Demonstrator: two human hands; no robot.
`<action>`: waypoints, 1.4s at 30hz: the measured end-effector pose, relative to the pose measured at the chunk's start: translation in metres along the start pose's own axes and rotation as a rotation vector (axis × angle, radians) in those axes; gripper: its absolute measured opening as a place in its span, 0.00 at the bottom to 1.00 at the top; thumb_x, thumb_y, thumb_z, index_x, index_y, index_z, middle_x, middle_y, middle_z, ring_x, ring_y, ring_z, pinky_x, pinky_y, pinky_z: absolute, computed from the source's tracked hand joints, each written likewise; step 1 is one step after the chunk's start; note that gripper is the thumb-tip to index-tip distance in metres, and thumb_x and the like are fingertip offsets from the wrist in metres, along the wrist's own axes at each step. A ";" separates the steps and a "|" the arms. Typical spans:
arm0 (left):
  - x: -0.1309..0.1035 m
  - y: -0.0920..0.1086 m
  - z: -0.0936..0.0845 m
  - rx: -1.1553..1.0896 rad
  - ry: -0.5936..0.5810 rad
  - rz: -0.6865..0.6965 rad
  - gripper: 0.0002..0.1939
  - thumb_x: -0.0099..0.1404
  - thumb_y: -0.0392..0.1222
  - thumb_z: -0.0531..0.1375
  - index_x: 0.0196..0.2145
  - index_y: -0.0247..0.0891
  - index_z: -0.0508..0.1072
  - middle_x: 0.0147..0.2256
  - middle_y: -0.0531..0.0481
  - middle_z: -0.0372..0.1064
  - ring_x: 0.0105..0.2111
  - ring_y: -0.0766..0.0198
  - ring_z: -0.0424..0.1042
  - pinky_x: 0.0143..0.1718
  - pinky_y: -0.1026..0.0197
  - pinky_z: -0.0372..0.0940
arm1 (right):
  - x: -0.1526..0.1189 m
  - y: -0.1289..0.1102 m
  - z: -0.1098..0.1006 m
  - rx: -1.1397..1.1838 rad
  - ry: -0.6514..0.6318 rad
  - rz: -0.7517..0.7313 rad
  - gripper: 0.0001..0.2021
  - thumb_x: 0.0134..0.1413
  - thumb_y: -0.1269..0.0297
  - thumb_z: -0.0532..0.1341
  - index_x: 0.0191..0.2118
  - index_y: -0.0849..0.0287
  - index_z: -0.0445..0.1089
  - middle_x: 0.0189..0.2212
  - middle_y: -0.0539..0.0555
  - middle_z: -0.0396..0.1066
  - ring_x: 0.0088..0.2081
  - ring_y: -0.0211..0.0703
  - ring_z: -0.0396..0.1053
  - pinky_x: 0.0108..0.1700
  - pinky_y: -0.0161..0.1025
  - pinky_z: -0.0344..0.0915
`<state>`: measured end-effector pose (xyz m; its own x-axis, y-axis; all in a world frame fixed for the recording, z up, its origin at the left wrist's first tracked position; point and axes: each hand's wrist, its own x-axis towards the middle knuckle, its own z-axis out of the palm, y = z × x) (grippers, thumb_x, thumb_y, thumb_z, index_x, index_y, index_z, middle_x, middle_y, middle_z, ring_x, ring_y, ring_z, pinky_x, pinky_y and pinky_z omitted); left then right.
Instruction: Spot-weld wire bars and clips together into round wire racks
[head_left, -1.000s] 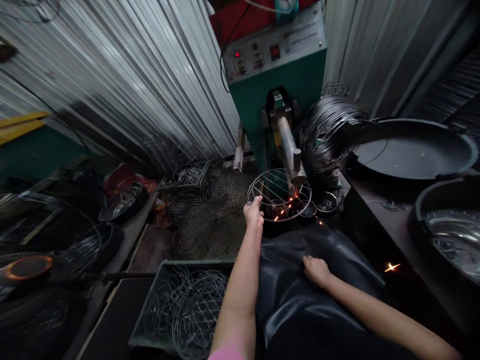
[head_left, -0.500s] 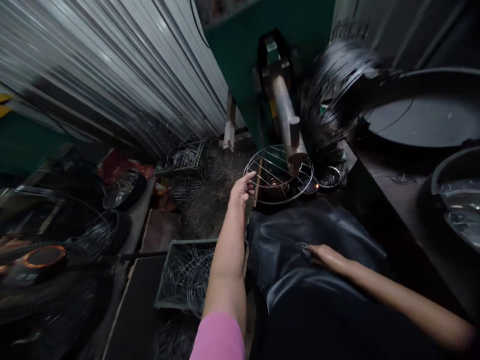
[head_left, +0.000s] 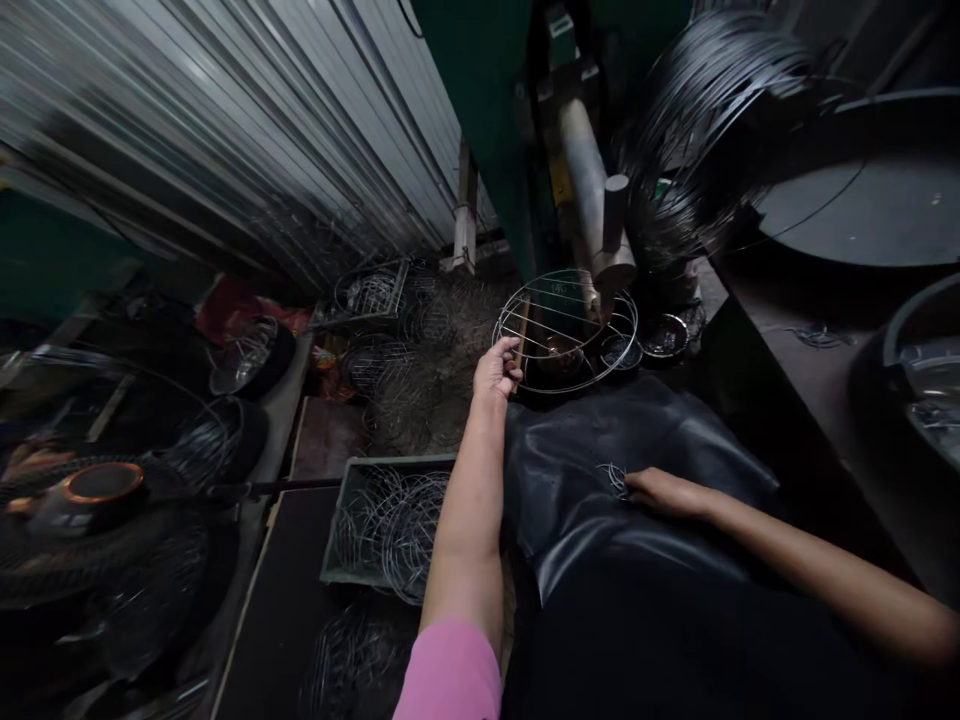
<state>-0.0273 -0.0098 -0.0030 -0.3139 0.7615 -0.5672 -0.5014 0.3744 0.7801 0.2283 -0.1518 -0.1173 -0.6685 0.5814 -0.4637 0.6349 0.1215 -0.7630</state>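
Observation:
My left hand [head_left: 498,368] is closed on the near left rim of a round wire rack [head_left: 568,387], a double-ringed frame with parallel cross wires. The far right side of the rack sits at the tip of a welding machine's cylindrical arm [head_left: 600,215]. My right hand [head_left: 664,492] pinches a small bunch of short curved wire pieces [head_left: 615,478] over the dark apron [head_left: 570,500] across my lap. Its fingertips are partly hidden by the hand itself.
A green crate [head_left: 334,545] of wire rings stands left of my arm, with stacked wire racks [head_left: 390,380] beyond it. A fan [head_left: 101,490] is at far left. Coiled wire [head_left: 705,110] and large black basins [head_left: 862,215] are on the right. Small dishes [head_left: 665,336] lie below the machine arm.
The view has shifted slightly, moving the scene. An orange glow near the weld point has gone. Both hands keep their hold on the rack and the wire pieces.

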 end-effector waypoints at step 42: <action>-0.009 -0.008 0.018 -0.049 0.027 0.194 0.18 0.36 0.37 0.64 0.23 0.38 0.58 0.17 0.63 0.46 0.14 0.79 0.43 0.13 0.72 0.36 | 0.034 -0.090 -0.136 0.699 0.850 -0.240 0.20 0.43 0.48 0.63 0.33 0.61 0.68 0.28 0.55 0.72 0.27 0.41 0.71 0.20 0.32 0.64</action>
<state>-0.0065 -0.0099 0.0006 -0.4298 0.8020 -0.4148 -0.4676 0.1953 0.8621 0.2012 -0.0336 -0.0030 -0.0937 0.9954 -0.0172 -0.0094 -0.0182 -0.9998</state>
